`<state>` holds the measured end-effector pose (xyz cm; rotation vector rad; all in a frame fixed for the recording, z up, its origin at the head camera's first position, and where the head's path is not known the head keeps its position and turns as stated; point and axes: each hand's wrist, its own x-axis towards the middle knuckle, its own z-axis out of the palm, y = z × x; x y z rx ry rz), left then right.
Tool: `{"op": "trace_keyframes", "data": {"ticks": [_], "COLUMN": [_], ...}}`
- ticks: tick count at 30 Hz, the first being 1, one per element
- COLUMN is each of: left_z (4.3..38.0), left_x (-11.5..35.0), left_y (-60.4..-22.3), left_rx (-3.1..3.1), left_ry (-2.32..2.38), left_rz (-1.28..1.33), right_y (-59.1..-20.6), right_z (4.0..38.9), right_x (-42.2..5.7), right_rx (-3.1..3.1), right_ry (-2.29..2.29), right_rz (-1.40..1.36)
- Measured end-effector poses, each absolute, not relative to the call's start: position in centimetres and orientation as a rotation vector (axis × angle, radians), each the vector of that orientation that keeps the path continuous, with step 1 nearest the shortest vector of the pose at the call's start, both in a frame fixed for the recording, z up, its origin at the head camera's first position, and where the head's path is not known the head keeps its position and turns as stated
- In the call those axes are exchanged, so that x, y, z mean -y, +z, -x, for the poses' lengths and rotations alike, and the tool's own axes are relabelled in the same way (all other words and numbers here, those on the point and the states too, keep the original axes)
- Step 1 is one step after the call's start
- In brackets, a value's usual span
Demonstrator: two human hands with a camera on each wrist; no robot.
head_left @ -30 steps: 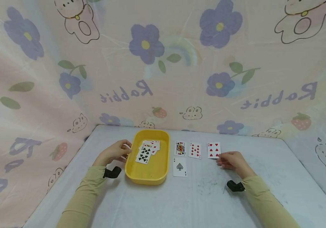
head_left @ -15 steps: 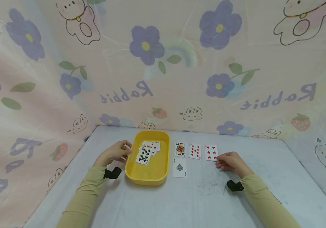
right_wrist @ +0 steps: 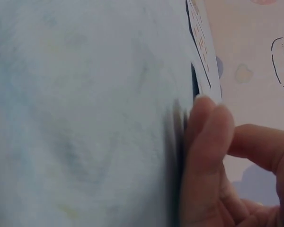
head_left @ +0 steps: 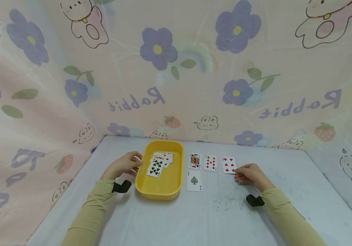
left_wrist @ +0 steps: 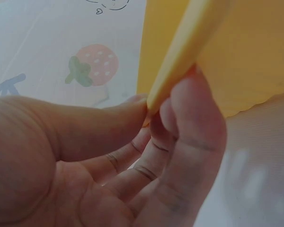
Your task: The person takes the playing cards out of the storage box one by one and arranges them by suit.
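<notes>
In the head view my left hand [head_left: 123, 166] is at the left side of a yellow tray [head_left: 163, 185]. The left wrist view has its thumb and fingers pinching the tray's rim [left_wrist: 173, 59]. Several face-up playing cards lie overlapping in the tray, a club card [head_left: 155, 167] on top. My right hand [head_left: 252, 176] pinches the six of hearts [head_left: 229, 164] by its near right corner. Seen from the right wrist, thumb and fingers [right_wrist: 206, 151] meet at the card's edge, close over the table.
Right of the tray lie a face card [head_left: 195, 161], a diamond card [head_left: 210, 163] and, nearer me, the ace of spades [head_left: 194, 181]. The white table [head_left: 194, 222] has dark smudges at centre right. A patterned curtain [head_left: 191, 99] closes off the back and sides.
My right hand has brought the six of hearts slightly left and nearer to me, beside the diamond card; it has barely moved in the last half second. My left hand stays on the tray.
</notes>
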<state>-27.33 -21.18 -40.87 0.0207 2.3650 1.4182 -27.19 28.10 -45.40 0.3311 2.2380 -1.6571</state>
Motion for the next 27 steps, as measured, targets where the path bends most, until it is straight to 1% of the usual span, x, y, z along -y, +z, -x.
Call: {"op": "trace_keyframes", "data": {"ticks": [7,10,13,16,20,23,27], "left_z": [27.1,27.1,27.3,27.4,27.6,27.7,27.7], "left_x": [21.3,21.3,21.1,21.1,21.1,21.1,21.3], "left_y": [-40.8,-40.7,-40.7,-40.7,-40.8,-40.9,-41.1], "left_rx": [-2.366,-2.360,-2.362,-2.364,-2.366,-2.374,-2.377], "left_ry": [1.416,1.420,1.421,1.416,1.405,1.402,1.401], "left_rz": [-0.026,-0.039,-0.042,-0.035,-0.015,-0.008,-0.012], "right_y": [-44.4,-43.0,-41.3,-39.5,-37.4,-36.2,-35.6], "right_z": [26.7,27.1,28.1,29.1,30.1,30.8,31.5], "right_x": [-28.0,-27.4,-25.8,-23.0,-17.9,-14.0,-9.7], "right_rx": [-2.301,-2.370,-2.415,-2.393,-2.315,-2.254,-2.148], "right_ry": [-1.662,-1.690,-1.726,-1.751,-1.781,-1.794,-1.765], "right_rz": [-0.286,-0.191,-0.046,0.108,0.278,0.358,0.360]}}
